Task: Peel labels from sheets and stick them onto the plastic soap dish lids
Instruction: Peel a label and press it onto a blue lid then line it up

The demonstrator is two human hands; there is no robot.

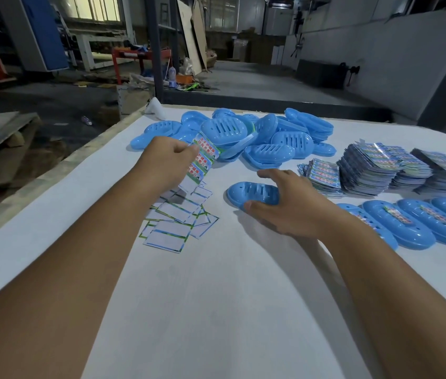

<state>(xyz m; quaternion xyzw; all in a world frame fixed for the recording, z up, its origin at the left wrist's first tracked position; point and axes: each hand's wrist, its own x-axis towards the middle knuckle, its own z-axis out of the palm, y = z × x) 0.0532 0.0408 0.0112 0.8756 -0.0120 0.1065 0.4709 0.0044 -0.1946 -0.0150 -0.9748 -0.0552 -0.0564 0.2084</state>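
- Left hand (166,157) pinches a label sheet (202,158) near its upper edge, fingers curled onto it; the sheet hangs above the table, tilted, with printed labels facing the camera
- Lower part of the held sheet shows bare white backing; the upper part carries colour labels with red characters on a green and blue ground
- Right hand (288,205) grips a single blue soap dish lid (252,194) lying on the white table (216,310); the thumb presses the near rim and the fingers reach over the far rim
- Gripped lid lies slotted, with no label visible on the exposed part of it
- Spent backing sheets (178,220), white with green and blue borders, lie overlapped in a loose heap on the table directly below the left hand
- Heap of unlabelled blue lids (246,135) sits at the far side of the table, beyond both hands; the lids are piled at mixed angles, slots visible on several
- Stacks of label sheets (380,170) stand to the right of the heap, side by side, with a lower fanned stack (321,175) just beside the right hand
- Row of labelled lids (418,224) lies at the right edge of the table, set side by side and overlapping, each with a colour label along its top
- Both forearms extend from the near edge across the table, well apart from each other
- Background beyond the table shows a dim workshop floor, a dark post (153,47) and leaning boards (191,34)
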